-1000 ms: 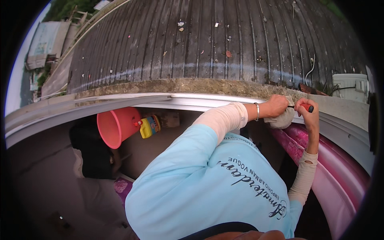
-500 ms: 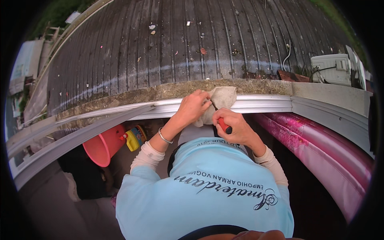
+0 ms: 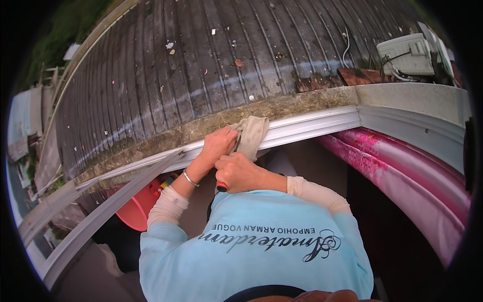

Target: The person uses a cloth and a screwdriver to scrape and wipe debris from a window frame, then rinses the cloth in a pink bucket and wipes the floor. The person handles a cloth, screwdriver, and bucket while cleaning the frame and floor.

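Observation:
My left hand (image 3: 217, 145) presses a beige cloth (image 3: 251, 133) onto the white window track (image 3: 307, 125), where the cloth drapes over the mossy concrete ledge (image 3: 282, 106). A thin bracelet sits on that wrist. Just below it, my right hand (image 3: 241, 173) is closed around a tool whose red handle end (image 3: 222, 187) pokes out under the fist; its tip is hidden behind the cloth and my left hand. Both forearms wear pale sleeves and reach up from my light blue shirt.
A dark corrugated roof (image 3: 211, 65) with scattered debris lies beyond the ledge. A white outdoor unit (image 3: 407, 53) with cables sits at upper right. A pink curtain (image 3: 407, 171) hangs on the right. A red bucket (image 3: 137, 214) stands below a slanted window sash (image 3: 110, 201) on the left.
Both hands and the cloth have shifted left along the track, from the right corner toward its middle. My right hand has dropped below my left, with the red handle now pointing downward.

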Demonstrator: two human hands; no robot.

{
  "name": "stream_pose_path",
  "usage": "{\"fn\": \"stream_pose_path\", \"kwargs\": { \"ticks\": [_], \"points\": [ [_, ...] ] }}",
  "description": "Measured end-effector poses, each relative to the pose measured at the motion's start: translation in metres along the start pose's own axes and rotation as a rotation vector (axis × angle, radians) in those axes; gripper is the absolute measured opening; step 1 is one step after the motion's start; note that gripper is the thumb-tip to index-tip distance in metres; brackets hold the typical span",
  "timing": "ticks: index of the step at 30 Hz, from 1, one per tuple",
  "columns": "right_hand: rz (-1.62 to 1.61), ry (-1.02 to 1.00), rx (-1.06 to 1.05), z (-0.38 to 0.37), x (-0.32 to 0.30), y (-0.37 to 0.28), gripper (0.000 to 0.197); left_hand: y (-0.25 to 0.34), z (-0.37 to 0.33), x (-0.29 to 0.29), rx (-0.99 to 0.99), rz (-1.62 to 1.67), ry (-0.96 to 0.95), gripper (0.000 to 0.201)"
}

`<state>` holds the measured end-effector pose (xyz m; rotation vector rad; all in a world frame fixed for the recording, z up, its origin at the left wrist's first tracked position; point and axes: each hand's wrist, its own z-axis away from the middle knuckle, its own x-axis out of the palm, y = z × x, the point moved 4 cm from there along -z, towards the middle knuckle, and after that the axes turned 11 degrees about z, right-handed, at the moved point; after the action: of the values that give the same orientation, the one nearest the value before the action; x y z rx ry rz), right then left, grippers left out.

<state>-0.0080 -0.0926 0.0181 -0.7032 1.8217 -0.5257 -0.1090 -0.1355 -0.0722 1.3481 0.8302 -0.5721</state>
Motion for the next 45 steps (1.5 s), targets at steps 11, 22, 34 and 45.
{"fn": "stream_pose_path", "kwargs": {
  "ticks": [11,22,34,45],
  "points": [
    [0.047,0.581,0.389,0.065,-0.112,0.078,0.016,0.079,-0.117,0.063,0.129,0.137,-0.28,0.016],
    [0.289,0.616,0.498,0.119,-0.165,0.114,0.015,0.144,-0.207,0.13,0.193,0.177,-0.316,0.024],
    [0.484,0.708,0.556,0.164,-0.222,0.146,0.013,0.195,-0.274,0.163,0.245,0.269,-0.258,0.019],
    [-0.053,0.62,0.311,0.093,-0.159,0.038,0.017,0.113,-0.14,-0.001,-0.194,0.699,-0.587,0.024]
  ]
}}
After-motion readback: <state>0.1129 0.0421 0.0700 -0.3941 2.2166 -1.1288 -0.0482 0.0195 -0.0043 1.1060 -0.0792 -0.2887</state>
